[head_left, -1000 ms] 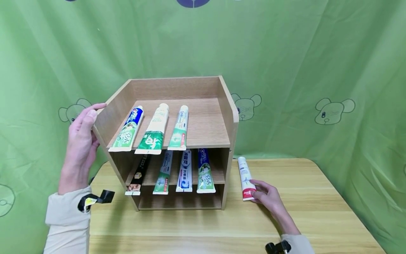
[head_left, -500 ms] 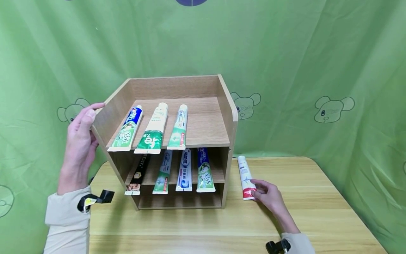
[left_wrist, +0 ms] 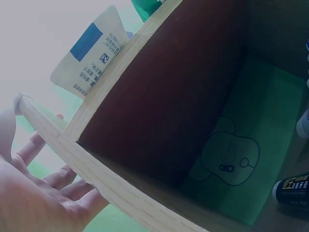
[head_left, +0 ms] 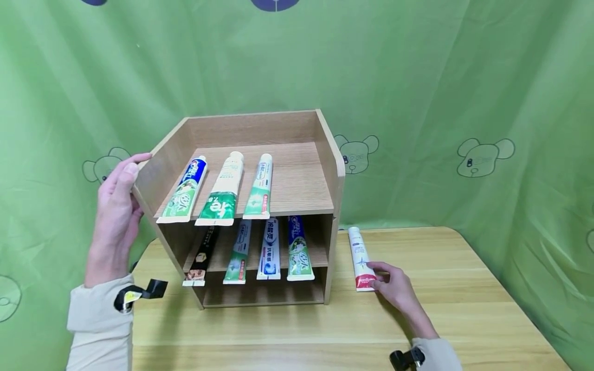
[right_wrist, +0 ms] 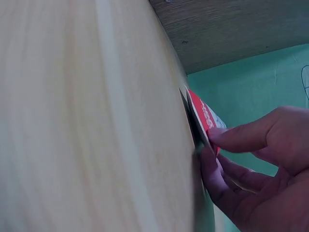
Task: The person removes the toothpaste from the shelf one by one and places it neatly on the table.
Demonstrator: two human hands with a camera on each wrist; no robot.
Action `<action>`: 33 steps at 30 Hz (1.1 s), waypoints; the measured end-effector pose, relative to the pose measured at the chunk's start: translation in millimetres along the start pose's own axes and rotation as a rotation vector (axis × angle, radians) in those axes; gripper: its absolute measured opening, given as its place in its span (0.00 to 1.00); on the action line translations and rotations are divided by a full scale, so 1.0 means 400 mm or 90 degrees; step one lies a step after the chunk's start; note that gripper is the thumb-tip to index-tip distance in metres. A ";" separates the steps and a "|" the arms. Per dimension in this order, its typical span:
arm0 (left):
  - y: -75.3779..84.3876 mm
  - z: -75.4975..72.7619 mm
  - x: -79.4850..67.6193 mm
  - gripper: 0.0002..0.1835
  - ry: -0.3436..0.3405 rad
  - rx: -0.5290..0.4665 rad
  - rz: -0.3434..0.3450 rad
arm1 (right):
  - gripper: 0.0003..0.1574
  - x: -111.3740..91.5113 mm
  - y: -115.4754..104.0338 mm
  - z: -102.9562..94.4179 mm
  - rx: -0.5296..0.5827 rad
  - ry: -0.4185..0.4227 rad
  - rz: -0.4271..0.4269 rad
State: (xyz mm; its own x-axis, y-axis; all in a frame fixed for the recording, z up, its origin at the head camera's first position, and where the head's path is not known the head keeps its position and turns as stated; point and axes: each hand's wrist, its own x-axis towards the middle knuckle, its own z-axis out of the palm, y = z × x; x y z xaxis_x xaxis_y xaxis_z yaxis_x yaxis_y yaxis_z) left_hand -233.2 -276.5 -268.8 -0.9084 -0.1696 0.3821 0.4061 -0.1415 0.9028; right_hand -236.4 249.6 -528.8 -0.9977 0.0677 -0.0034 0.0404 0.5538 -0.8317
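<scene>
My left hand (head_left: 116,211) holds the left side panel of a wooden shelf unit (head_left: 252,125), thumb on its front edge and fingers behind, as the left wrist view shows. My right hand (head_left: 396,288) pinches the flat red end of a white-and-red toothpaste tube (head_left: 359,255) between thumb and fingers. In the right wrist view that end of the toothpaste tube (right_wrist: 203,112) is tilted up a little off the tabletop. Toothpaste tubes lie on the top shelf: a blue-green one (head_left: 185,193), a white-green one (head_left: 224,190) and a slimmer one (head_left: 261,188).
The middle shelf holds several tubes, among them a black one (head_left: 200,260) and a blue-white one (head_left: 269,252); their ends overhang the front edge. Below is a bottom compartment (head_left: 262,294). A green curtain (head_left: 417,93) hangs behind the wooden table (head_left: 287,337).
The head view has shifted slightly. Both hands keep their holds, and the tubes stay in their places.
</scene>
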 end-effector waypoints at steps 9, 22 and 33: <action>-0.003 0.003 0.002 0.23 -0.005 0.008 0.006 | 0.30 -0.002 0.001 -0.002 -0.030 0.015 -0.004; -0.004 0.001 0.004 0.22 -0.005 0.006 0.007 | 0.27 -0.006 0.007 -0.011 -0.012 0.003 -0.009; -0.003 -0.002 0.002 0.22 -0.003 -0.010 0.005 | 0.28 -0.008 -0.015 -0.041 0.039 0.002 -0.034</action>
State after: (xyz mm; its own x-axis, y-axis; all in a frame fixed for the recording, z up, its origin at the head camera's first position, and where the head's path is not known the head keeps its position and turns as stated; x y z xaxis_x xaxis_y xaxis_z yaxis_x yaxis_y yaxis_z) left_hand -234.3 -277.4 -269.8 -0.9059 -0.1667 0.3893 0.4141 -0.1555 0.8969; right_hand -232.5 259.6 -514.9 -0.9982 0.0418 0.0439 -0.0168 0.5043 -0.8634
